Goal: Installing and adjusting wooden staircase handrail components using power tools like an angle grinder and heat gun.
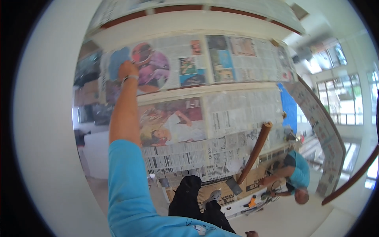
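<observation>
Reaching far out, I had the left hand [128, 71] at the right edge of a light-blue, cloth-like piece [117, 59] on the left end of the upper newspaper-covered step [177, 43]; fingers unclear, couldn't tell if they gripped it or just pressed. Right hand [251, 234] was well apart from the left, barely in view at the bottom, grip unreadable. Brown wooden rail [254, 154] slanted near the right end of the lower newspaper-covered step [241, 106], co-worker [301, 173] in blue bent over past its lower right corner.
</observation>
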A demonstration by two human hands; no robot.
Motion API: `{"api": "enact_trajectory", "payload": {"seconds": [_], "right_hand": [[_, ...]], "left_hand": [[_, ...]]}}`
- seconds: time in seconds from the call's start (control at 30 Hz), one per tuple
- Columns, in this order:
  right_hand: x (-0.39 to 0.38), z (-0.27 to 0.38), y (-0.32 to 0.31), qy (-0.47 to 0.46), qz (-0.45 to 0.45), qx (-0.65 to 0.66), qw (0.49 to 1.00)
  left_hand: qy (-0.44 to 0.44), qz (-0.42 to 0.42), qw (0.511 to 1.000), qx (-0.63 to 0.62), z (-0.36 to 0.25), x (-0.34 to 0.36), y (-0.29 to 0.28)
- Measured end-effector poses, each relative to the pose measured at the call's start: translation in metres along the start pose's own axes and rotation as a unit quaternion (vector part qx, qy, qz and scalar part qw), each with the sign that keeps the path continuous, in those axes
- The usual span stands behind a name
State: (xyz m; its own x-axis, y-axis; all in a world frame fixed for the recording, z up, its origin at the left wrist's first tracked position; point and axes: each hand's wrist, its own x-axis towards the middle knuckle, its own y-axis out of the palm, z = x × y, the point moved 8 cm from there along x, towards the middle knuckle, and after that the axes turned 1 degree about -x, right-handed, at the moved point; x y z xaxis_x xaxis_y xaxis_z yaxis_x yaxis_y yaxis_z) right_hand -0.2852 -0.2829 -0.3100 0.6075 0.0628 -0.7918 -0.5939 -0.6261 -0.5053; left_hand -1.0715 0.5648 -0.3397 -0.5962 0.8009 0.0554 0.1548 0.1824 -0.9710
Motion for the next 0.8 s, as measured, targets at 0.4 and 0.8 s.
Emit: {"api": "enact_trajectory", "payload": {"seconds": [0.4,0.8], "right_hand": [[-0.024,0.033,0.012,-0.014,-0.109,0.139,0.984],[0.01,0.172,-0.044,-0.34,0.062,0.505,0.791]], "left_hand": [[0.159,-0.016,0.984,0.075,0.007,0.022,0.056],[0.39,0.585,0.676,-0.222,-0.122,-0.788,0.08]]}}
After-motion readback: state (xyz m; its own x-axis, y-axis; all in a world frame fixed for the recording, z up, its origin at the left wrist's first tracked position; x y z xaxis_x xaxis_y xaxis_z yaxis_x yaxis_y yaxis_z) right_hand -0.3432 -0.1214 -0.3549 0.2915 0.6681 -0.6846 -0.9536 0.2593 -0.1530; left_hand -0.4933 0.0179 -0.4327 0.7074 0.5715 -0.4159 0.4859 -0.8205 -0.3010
